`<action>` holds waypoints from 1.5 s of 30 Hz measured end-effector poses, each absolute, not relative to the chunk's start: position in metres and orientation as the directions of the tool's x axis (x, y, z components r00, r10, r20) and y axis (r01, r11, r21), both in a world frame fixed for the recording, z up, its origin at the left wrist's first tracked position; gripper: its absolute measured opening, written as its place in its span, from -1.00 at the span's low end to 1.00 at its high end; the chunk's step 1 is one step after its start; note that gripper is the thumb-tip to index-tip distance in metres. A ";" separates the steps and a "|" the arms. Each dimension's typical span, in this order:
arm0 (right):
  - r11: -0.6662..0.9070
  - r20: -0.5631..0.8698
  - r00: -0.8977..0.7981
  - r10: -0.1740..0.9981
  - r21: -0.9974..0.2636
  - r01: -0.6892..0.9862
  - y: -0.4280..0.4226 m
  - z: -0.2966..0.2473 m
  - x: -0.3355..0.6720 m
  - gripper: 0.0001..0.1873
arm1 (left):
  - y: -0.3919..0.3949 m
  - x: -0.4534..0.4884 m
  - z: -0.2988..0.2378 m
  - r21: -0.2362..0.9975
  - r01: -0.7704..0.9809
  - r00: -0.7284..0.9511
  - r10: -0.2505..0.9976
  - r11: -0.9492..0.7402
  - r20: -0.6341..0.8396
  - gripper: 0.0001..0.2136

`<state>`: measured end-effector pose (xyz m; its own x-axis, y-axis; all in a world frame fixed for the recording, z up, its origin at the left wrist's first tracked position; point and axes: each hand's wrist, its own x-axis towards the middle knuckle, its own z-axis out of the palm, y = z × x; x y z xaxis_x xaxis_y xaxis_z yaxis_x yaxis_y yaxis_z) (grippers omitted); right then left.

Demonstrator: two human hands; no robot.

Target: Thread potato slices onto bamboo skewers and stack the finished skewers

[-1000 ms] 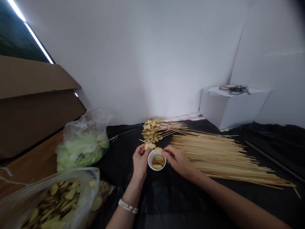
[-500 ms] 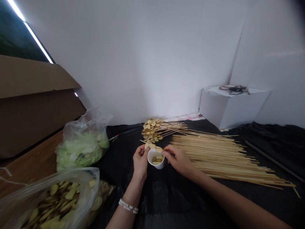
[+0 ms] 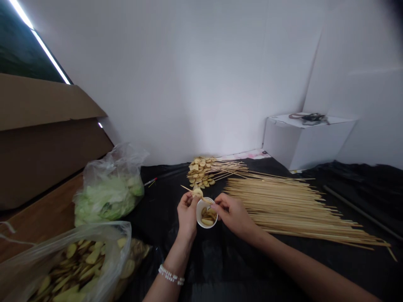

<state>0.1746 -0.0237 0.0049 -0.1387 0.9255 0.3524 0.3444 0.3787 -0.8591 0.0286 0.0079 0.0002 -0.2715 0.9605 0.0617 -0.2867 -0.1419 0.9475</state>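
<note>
My left hand [image 3: 187, 214] is closed on a thin wooden skewer [image 3: 185, 188] whose end sticks out to the upper left. A pale potato slice [image 3: 197, 192] sits at the skewer, just above my left fingertips. My right hand [image 3: 232, 213] pinches another potato slice [image 3: 207, 201], seen nearly edge-on over the cup and in line with the skewer. Whether the skewer passes through it, I cannot tell. Between my hands stands a white cup [image 3: 198, 217] with several potato slices [image 3: 208, 219] inside.
Behind the cup lies a pile of skewered potato slices [image 3: 199, 170]. Many bare skewers [image 3: 289, 205] spread to the right on black sheeting [image 3: 226, 268]. At left are an open bag of slices [image 3: 118, 235] and a bag of pale green vegetables [image 3: 110, 197]. A white box [image 3: 283, 140] stands back right.
The slice in my right hand has turned from face-on to nearly edge-on and lowered towards the skewer. The cup appears slightly lower and more upright. Both hands have shifted slightly.
</note>
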 end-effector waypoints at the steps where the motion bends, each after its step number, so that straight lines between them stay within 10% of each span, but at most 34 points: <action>1: 0.378 0.355 -0.130 0.926 -0.856 0.352 -0.023 0.004 0.174 -0.89 | 0.008 0.029 0.000 0.946 -0.293 -0.276 0.960 -0.136 0.052 -0.71; 45: 0.349 0.318 -0.150 0.936 -0.784 0.514 0.003 -0.002 0.204 -0.77 | 0.021 0.006 -0.004 0.928 -0.343 -0.234 0.970 -0.145 0.065 -0.56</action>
<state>0.2044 0.0031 -0.0015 -0.1503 0.9361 0.3181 0.5140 0.3489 -0.7836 0.0058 0.0209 -0.0045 -0.2336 0.9701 0.0654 -0.3434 -0.1452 0.9279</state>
